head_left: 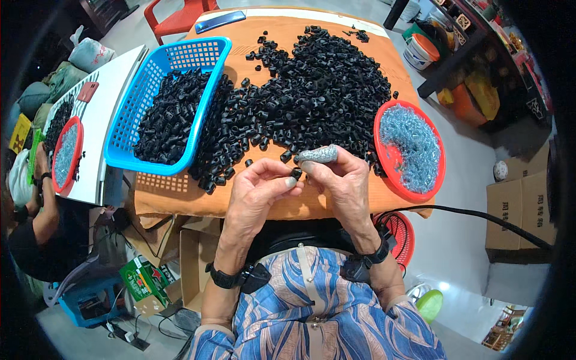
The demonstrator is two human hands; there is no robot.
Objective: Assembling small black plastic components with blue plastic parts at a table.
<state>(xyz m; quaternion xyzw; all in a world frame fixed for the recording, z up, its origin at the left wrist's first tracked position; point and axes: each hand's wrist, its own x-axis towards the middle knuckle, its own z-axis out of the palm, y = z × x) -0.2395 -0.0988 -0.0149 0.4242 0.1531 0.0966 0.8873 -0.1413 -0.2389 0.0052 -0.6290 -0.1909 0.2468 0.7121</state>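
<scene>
My left hand point(257, 187) pinches a small black plastic cap-like part point(296, 173) between thumb and fingertips. Close beside it, my right hand point(344, 185) is closed, thumb against an index finger wrapped in silver tape point(319, 154). Whatever its fingertips hold is too small or hidden to make out. Beyond both hands spreads a large heap of similar black parts point(324, 90) on the orange tabletop point(270, 207). A blue plastic basket point(114, 155) to the left holds many slim black pieces point(174, 114). On the right, a red round tray point(390, 174) carries shiny metal pins or screws point(414, 144).
At the far left, a co-worker's arm point(47, 207) is beside a white table point(99, 156) with another red tray point(78, 135). A phone point(221, 21) lies at the back edge. A black cable point(468, 213) crosses on the right, near a cardboard box point(519, 207).
</scene>
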